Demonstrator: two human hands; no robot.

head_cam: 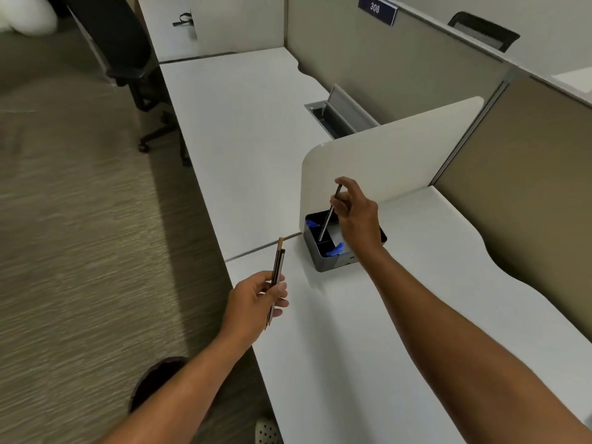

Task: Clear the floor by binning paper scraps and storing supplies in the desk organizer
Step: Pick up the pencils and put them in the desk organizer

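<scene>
While my right hand [357,216] lowers one pen [330,213] toward the desk organizer [333,262], my left hand [256,302] waits near the desk [400,331] edge with the remaining pens [277,277]. I judge the step in hand to be storing supplies, one item at a time.

Placement. The organizer sits on the white desk, just beside the base of the low divider panel [384,158], within easy reach of the right arm. Its compartments are open at the top; small blue items [335,249] lie in two of them. The pen is held steeply tilted, lower end pointing down into a dark compartment, so that it can drop in lengthwise. Whether the tip already touches the bottom I cannot tell.

Fingers. On the right, thumb and fingertips pinch the pen near its upper end, the other fingers loosely curled. On the left, thumb and fingers close around the middle of what look like two pens held side by side, ends projecting above and below the fist.

A dark bin [157,379] stands on the carpet [80,235] below the left forearm.
</scene>
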